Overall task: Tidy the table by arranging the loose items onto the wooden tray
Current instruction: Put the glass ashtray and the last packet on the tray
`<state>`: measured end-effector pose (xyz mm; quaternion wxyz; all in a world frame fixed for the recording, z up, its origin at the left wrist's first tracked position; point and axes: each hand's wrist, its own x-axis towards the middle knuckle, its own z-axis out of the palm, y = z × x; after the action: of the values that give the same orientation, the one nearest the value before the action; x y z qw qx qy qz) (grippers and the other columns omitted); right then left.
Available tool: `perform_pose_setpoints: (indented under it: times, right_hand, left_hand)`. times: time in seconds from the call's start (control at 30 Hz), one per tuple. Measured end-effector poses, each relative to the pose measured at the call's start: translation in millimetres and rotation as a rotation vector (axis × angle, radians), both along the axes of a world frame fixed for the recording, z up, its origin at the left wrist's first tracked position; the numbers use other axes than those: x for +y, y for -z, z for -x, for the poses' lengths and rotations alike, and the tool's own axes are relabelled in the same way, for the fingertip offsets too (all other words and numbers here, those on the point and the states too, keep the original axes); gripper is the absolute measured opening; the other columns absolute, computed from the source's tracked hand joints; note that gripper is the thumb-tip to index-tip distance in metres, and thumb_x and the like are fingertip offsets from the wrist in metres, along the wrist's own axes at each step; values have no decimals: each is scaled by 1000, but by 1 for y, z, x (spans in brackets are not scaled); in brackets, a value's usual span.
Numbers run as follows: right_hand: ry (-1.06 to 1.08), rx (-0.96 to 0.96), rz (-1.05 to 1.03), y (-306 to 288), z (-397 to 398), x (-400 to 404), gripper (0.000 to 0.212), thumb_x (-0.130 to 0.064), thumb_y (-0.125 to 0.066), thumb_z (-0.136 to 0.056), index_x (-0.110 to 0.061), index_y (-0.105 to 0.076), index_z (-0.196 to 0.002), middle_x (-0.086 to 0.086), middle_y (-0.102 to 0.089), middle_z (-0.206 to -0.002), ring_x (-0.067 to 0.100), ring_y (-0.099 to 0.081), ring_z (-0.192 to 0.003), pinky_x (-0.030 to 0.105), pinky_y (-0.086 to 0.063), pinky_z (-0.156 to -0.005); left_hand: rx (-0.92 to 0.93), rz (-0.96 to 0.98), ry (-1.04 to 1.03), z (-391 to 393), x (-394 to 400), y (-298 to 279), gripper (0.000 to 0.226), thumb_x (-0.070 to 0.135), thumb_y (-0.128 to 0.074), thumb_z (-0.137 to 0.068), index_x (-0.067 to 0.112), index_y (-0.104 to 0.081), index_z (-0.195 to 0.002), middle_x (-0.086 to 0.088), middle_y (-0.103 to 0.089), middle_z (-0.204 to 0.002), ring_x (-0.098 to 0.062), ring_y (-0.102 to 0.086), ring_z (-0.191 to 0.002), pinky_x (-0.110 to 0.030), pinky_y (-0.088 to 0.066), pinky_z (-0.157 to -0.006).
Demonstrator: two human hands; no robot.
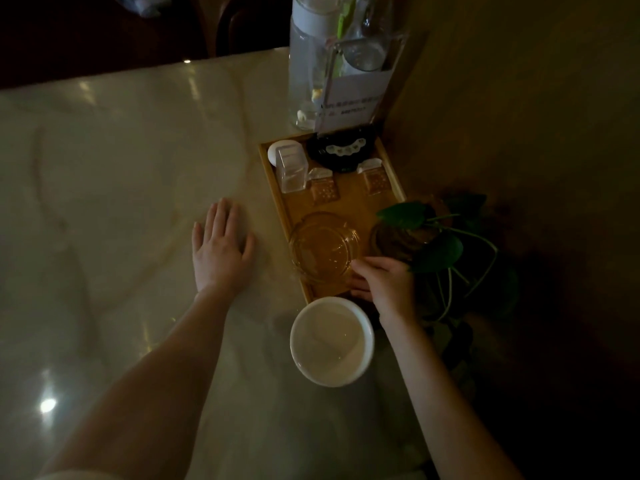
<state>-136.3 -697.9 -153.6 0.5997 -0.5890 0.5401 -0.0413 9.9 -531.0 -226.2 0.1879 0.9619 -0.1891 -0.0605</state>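
left hand (221,247) flat, fingers spread, on table (121,168) at frame centre. right hand (384,282) curled, gripped rim of glass dish (323,245) on wooden tray (349,206), right of centre; white bowl (331,341) just below.

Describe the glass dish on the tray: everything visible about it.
The glass dish is round, clear and thick-walled, tinted amber by the wooden tray beneath it. It sits upright and looks empty, at the tray's near end. The right hand grips its near-right rim with curled fingers; the dim light hides finer detail.
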Motion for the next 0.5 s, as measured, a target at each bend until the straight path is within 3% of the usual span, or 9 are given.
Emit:
perform_pose_setpoints:
  times: [0.17,0.5]
  right_hand:
    - [87,-21,76,1,-4,8,21,-4,-66,-80,0,-66,-101,6,-67,-78,16,-66,-67,26,-56,-61]
    - [169,-75,126,0,1,3,10,3,-68,-75,-7,-67,-76,0,-65,-67,11,-65,-60,15,-55,-50]
  left_hand:
    - [-2,-4,-7,0,-1,-2,58,37,-38,-92,19,-19,-145,-2,-12,-156,-15,-4,-143,-38,1,-116]
    - [-3,-17,-9,0,0,1,59,36,-39,-92,21,-18,-145,-1,-12,-156,-15,-5,-143,-38,0,-116]
